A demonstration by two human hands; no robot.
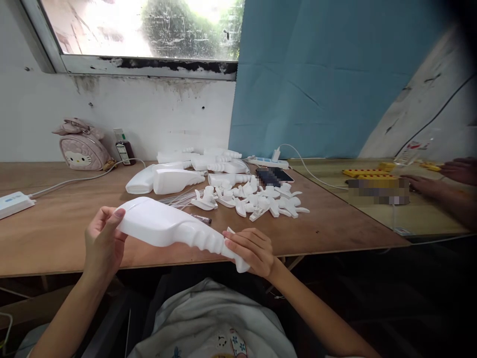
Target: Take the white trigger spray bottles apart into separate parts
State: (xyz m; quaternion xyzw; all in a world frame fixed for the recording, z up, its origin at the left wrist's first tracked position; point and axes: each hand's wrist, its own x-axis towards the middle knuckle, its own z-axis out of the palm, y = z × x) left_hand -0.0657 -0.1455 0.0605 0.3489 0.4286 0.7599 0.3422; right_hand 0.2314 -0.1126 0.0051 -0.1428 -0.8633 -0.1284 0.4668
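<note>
A white plastic spray bottle (149, 221) with a ribbed neck lies sideways in the air above the table's front edge. My left hand (106, 236) grips its wide base, thumb on top. At the neck end, my right hand (255, 251) closes round a white trigger spray head (241, 263), which sits at the bottle's mouth; whether it is threaded on is hidden by the fingers. Behind, more white bottles (175, 181) lie on their sides. Loose trigger heads (261, 201) are heaped to their right, with thin clear tubes (182, 199) beside them.
On the brown table (67, 243) are a pink bag (84, 151), a small dark bottle (124, 149), a white power strip (15, 203), another strip (266, 162), a phone (276, 176) and a pen-like item (201, 218). At right, another person's hands (428, 186) are near yellow pieces (367, 174).
</note>
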